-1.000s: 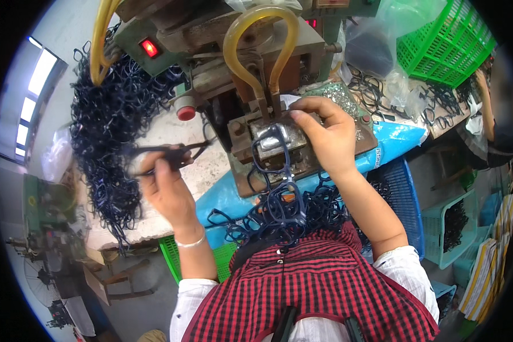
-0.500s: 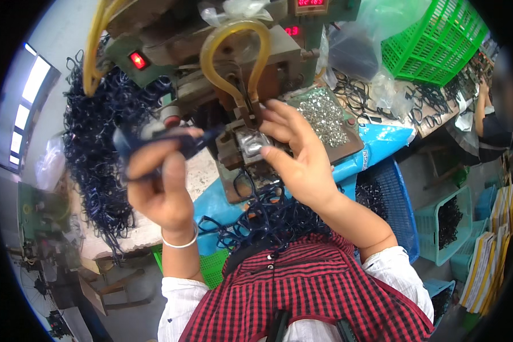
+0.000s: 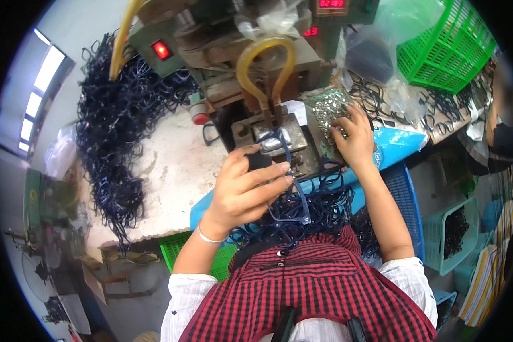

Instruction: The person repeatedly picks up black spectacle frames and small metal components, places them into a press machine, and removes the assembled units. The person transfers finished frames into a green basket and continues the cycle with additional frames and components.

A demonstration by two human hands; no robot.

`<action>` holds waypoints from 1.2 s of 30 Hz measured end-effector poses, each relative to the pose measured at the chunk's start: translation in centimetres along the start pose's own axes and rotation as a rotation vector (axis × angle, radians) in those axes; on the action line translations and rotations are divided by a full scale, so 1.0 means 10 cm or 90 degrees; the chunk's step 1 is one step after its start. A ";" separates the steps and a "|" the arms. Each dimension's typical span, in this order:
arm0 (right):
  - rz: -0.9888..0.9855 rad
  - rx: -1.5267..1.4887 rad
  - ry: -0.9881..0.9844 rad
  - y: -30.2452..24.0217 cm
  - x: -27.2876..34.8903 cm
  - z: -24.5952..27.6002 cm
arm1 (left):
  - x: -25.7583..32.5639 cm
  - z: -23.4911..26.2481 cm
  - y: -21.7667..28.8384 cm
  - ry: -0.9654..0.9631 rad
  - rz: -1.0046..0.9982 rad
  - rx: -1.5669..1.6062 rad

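Observation:
My left hand (image 3: 240, 191) is closed on a dark blue eyeglass frame (image 3: 305, 206) in front of the machine's metal block (image 3: 295, 137). Part of the frame reaches up over the block's shiny top. Something black wraps one of this hand's fingers. To the right, my right hand (image 3: 354, 138) rests at the edge of a heap of small metal pieces (image 3: 328, 108). Its fingers are bent in among them, and any piece between the fingertips is too small to make out. A yellow tube loop (image 3: 244, 65) hangs above the block. More blue frames (image 3: 256, 231) lie below, by my lap.
A large pile of blue frames (image 3: 111, 137) covers the table's left side. A red knob (image 3: 200, 118) sticks out beside the machine. At the back right stand a green basket (image 3: 447, 51) and clear plastic bags. Blue crates stand at the lower right, and another person is at the far right.
My left hand has moved right with the eyeglass frame, from beside the machine to its front. My right hand has left the metal block and gone right to the small metal pieces.

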State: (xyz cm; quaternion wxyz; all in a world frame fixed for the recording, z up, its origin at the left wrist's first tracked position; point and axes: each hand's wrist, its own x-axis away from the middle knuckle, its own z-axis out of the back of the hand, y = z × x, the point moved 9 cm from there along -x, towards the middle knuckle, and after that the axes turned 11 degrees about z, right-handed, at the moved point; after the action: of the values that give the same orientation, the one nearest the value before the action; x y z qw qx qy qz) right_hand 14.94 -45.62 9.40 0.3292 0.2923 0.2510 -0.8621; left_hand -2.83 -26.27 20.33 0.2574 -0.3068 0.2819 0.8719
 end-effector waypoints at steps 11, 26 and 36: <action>-0.073 -0.077 0.068 0.21 -0.12 0.04 | 0.95 0.35 0.04 0.271 0.200 -0.276; -0.042 -0.030 0.105 0.07 0.15 0.35 | 1.19 -0.14 -2.80 0.008 0.522 -0.363; -0.238 -0.410 0.022 -0.06 -0.15 0.20 | 1.29 0.37 -2.20 0.308 0.645 -0.179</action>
State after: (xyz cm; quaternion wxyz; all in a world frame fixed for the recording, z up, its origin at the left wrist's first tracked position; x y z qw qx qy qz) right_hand 14.77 -45.81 11.93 0.2367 0.1375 0.5643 -0.7789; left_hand 0.61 -4.73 6.66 -0.3071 -0.3556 0.3260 0.8203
